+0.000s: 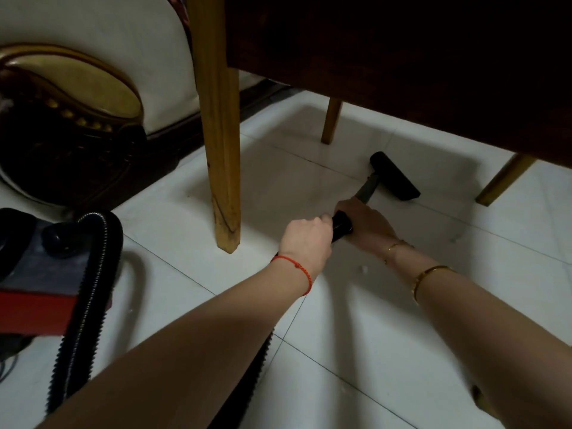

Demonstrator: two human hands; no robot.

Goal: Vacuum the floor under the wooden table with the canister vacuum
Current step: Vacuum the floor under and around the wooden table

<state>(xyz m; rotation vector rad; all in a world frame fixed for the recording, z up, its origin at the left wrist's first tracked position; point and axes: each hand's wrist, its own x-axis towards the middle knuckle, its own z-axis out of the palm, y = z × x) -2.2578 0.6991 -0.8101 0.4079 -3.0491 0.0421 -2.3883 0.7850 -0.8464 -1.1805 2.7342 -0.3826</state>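
Black from end to end, the wand (pixel 366 188) ran out ahead of both hands to the floor head (pixel 394 176), which sat flat on the white tiled floor (pixel 402 320) in the shadow under the wooden table (pixel 402 57). The left hand (pixel 306 239) was wrapped around the handle (pixel 342 226), fingers curled shut on it; the right hand (pixel 366 226), just beyond, closed over the same grip, its fingertips tucked underneath and out of sight. The ribbed hose (pixel 89 292) trailed back behind the left wrist to the red canister (pixel 34 311), parked well off to the left of the knuckles.

Risks from here, as I judged them: the near table leg (pixel 221 150) stood just left of the left hand, and a wide sweep could knock the wand against it. Two more legs (pixel 331 120) stood past the floor head, so a hard push could ram it into one. The hose looped over the canister and could snag or drag it into the carved furniture (pixel 71 140) behind. A small white speck (pixel 362 269) lay on the tile just below the right wrist, easily missed.

Containers: only the canister, and what was inside it could not be seen.
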